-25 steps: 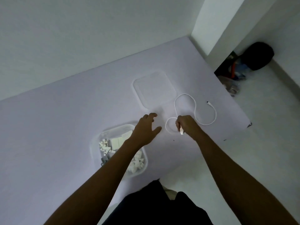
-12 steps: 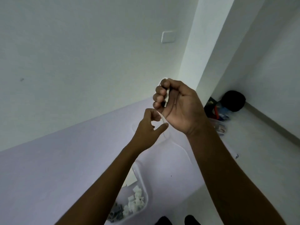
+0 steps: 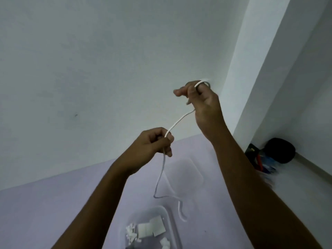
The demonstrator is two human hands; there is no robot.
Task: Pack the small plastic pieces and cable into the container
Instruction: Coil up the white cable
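Note:
A thin white cable [image 3: 177,123] is stretched in the air between both hands. My right hand [image 3: 203,103] is raised high and shut on one end, with a loop of cable showing above its fingers. My left hand [image 3: 152,144] is lower and pinches the cable in the middle. Below it the rest of the cable hangs down, and its tail curls just above the table. A clear plastic container [image 3: 168,218] sits at the bottom centre with several small white plastic pieces [image 3: 149,230] inside.
The container's clear lid [image 3: 186,175] lies flat on the pale purple table [image 3: 53,203] behind the container. A white wall and a pillar rise behind. Dark bags and clutter [image 3: 276,151] lie on the floor at the right.
Both hands have risen from the table with the cable. The right hand has pulled away upward and to the right, so the cable now stretches between the hands. The camera has tilted upward.

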